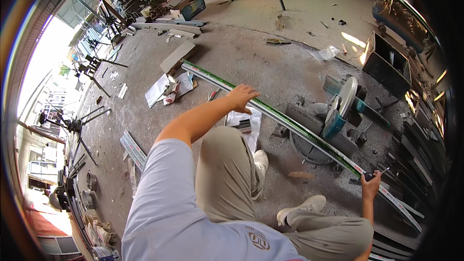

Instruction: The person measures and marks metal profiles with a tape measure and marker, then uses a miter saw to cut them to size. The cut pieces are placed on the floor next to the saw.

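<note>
A long, pale metal profile (281, 121) runs diagonally in front of me, from the upper left down to the right. Along it lies the green blade of a tape measure (310, 136). My left hand (243, 97) is closed over the profile and tape, palm down. Lower right, my right hand (370, 186) grips the black tape measure case (369, 176) at the profile. A thin, pale, pen-like stick (385, 170) juts out beside its fingers. Behind the profile stands a teal mitre saw (344, 104), its round base (309, 151) partly hidden under the bar.
Dark metal bars (415, 150) lie stacked at the right, below a dark open bin (386, 65). Papers (159, 89) and a board (178, 57) are on the floor ahead left. A short profile (133, 148) lies left of my arm; tripod-like stands (75, 124) line the far left.
</note>
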